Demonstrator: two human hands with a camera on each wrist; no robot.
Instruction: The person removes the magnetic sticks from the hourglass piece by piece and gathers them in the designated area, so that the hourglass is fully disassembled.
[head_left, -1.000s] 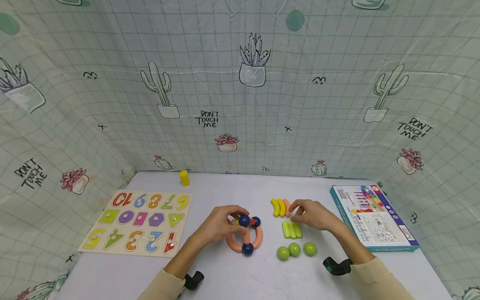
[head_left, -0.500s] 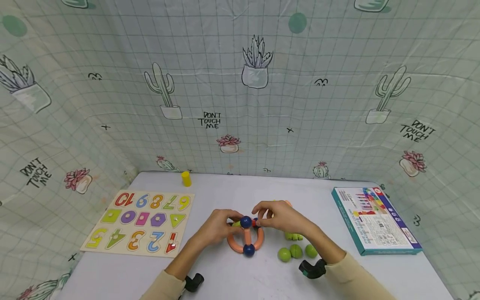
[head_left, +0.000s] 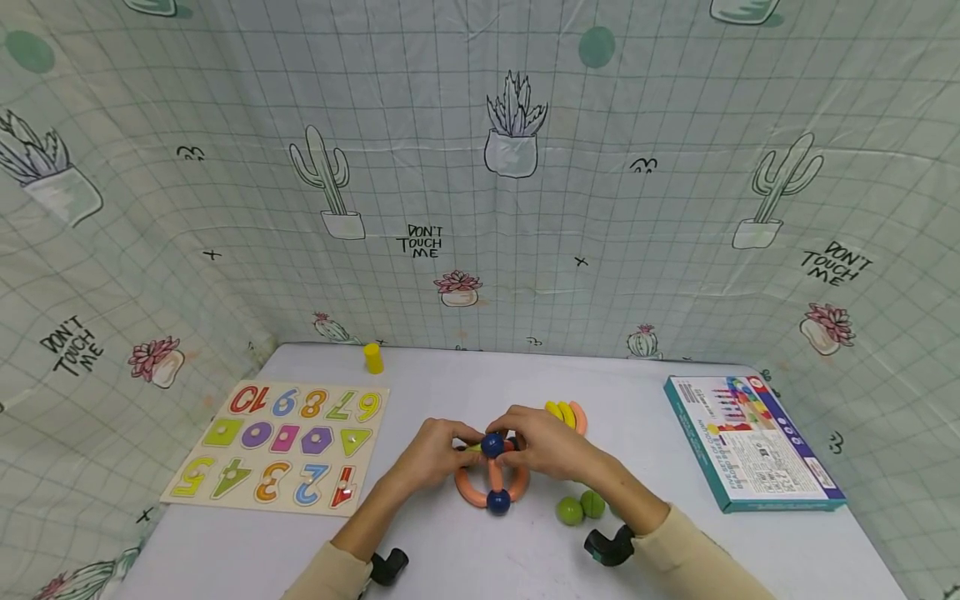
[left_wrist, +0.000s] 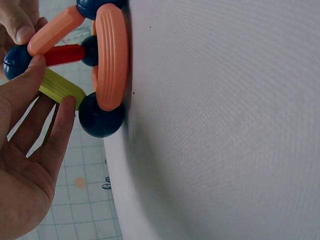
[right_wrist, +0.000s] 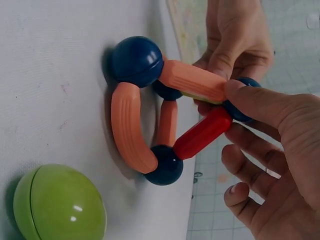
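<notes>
A ball-and-stick toy frame stands on the table, a pyramid of dark blue balls [head_left: 498,502] and curved orange sticks [right_wrist: 131,127]. From its base, a red stick [right_wrist: 204,133], a green stick [left_wrist: 61,89] and a straight orange stick [right_wrist: 195,80] rise to a blue top ball [head_left: 492,445]. My left hand [head_left: 431,454] grips the green stick close to that ball. On the other side, my right hand [head_left: 551,442] pinches the top ball, thumb on one side. Its fingertips behind the ball are partly hidden.
Yellow curved sticks [head_left: 555,410] and an orange one [head_left: 578,417] lie behind the right hand. Green balls [head_left: 570,510] sit near the right forearm. A number puzzle board [head_left: 273,446] lies left, a yellow cylinder [head_left: 372,358] at the back, a toy box [head_left: 750,442] right.
My right hand has moved left from beside the loose sticks to the frame and now grips its top ball. The left hand has stayed on the frame.
</notes>
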